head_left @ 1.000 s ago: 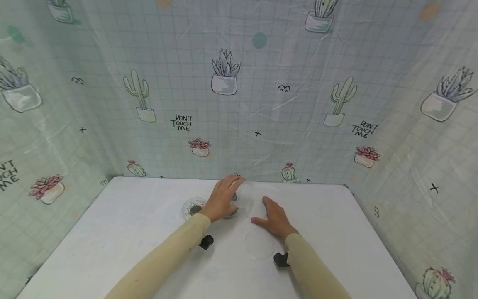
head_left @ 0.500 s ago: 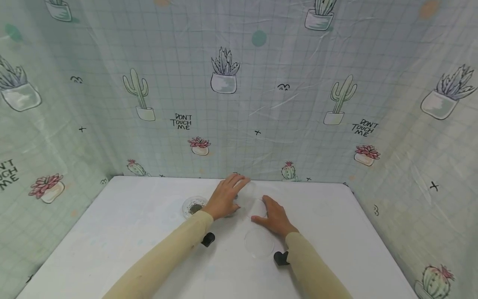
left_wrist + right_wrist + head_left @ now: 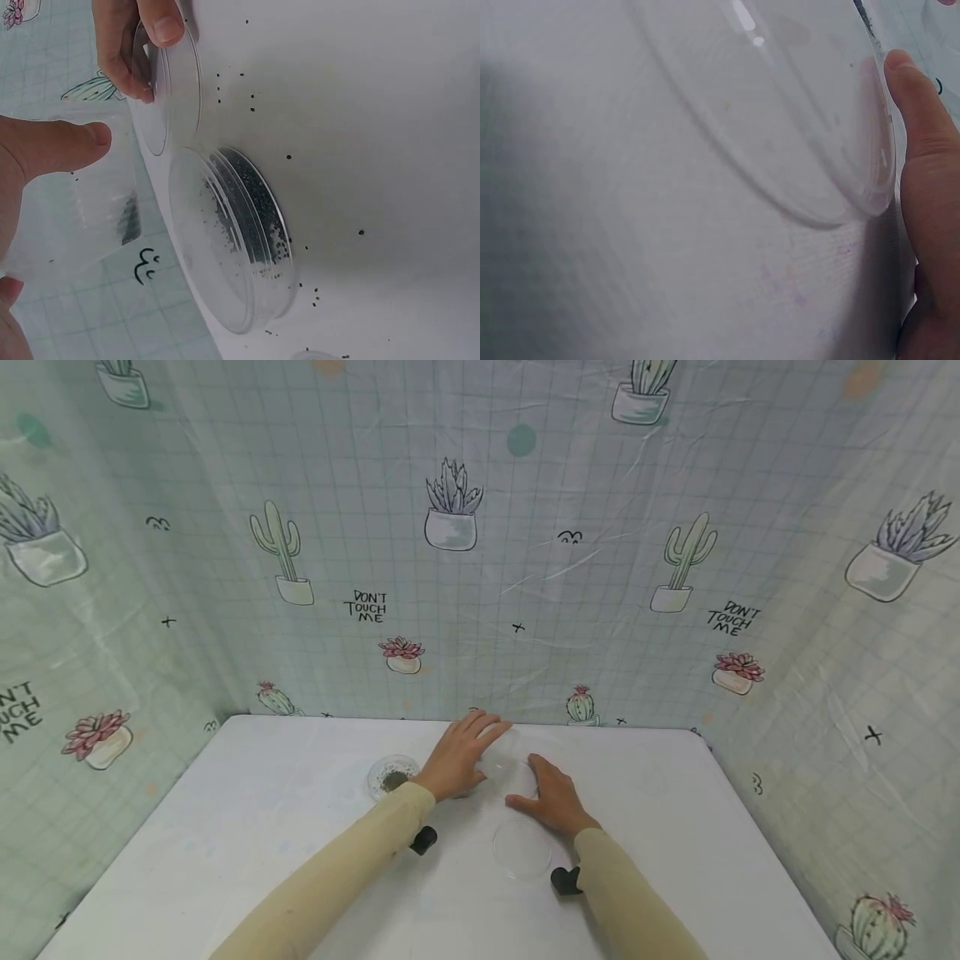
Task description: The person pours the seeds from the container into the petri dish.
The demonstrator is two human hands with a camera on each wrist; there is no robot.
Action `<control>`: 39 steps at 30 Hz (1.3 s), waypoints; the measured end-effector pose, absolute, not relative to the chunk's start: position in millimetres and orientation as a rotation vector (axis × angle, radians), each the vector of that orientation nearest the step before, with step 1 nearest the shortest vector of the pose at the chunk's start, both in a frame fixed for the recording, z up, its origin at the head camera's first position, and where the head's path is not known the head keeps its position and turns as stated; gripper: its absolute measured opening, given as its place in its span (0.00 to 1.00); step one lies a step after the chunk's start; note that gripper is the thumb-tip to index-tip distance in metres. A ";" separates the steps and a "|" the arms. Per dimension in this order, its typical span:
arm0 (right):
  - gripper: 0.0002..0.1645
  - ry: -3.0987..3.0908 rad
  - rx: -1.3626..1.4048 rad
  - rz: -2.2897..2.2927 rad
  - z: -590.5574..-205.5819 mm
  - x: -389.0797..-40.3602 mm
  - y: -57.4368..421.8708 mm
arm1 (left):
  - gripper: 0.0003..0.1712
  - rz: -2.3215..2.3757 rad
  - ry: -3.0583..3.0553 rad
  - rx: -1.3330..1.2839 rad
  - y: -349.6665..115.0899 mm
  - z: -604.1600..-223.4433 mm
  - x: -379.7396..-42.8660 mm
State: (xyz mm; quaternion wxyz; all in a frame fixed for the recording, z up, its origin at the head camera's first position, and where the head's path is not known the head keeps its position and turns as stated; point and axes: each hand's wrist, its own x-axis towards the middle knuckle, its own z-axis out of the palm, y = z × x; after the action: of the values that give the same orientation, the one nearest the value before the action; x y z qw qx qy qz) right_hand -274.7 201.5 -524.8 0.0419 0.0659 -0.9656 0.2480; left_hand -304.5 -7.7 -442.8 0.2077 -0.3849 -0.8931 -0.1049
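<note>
My left hand point(image 3: 457, 756) holds a clear plastic bag point(image 3: 97, 195), its thumb across it in the left wrist view. Dark grains gather in one corner of the bag. To the right, my right hand point(image 3: 552, 793) grips a clear petri dish point(image 3: 176, 90) at its rim, thumb on one side and fingers on the other. Between the hands in the left wrist view stand stacked petri dishes point(image 3: 232, 240) with dark grains inside; my left hand mostly hides them in the head view. Another dish with dark grains point(image 3: 390, 774) lies left of my left wrist.
A clear round lid or dish point(image 3: 522, 849) lies on the white table point(image 3: 300, 835) in front of my right hand. Stray dark grains point(image 3: 289, 157) are scattered on the tabletop. A curtain with printed cacti point(image 3: 480, 577) hangs behind the table's back edge.
My left hand has shifted right, towards the dish in my right hand. The right hand stays in the same place around its dish.
</note>
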 end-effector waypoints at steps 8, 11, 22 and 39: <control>0.60 -2.964 0.193 0.777 -525.8 -274.5 202.3 | 0.55 -0.277 -2.489 -1.084 -4.1 -439.5 -301.9; 0.60 -2.958 0.203 0.788 -526.1 -274.0 202.9 | 0.55 -0.253 -2.486 -1.102 -2.5 -439.2 -301.4; 0.60 -2.933 0.249 0.816 -526.4 -272.8 204.7 | 0.54 -0.187 -2.507 -1.125 1.0 -434.8 -299.8; 0.59 -2.912 0.259 0.794 -529.4 -274.8 205.5 | 0.53 -0.081 -2.480 -1.175 6.8 -436.3 -299.9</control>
State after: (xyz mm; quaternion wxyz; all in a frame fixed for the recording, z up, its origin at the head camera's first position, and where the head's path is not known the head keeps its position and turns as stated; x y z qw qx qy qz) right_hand -274.8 205.5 -529.4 0.0558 0.0853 -0.9597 0.2618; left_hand -299.9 6.8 -436.3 0.1967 -0.4197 -0.8856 -0.0290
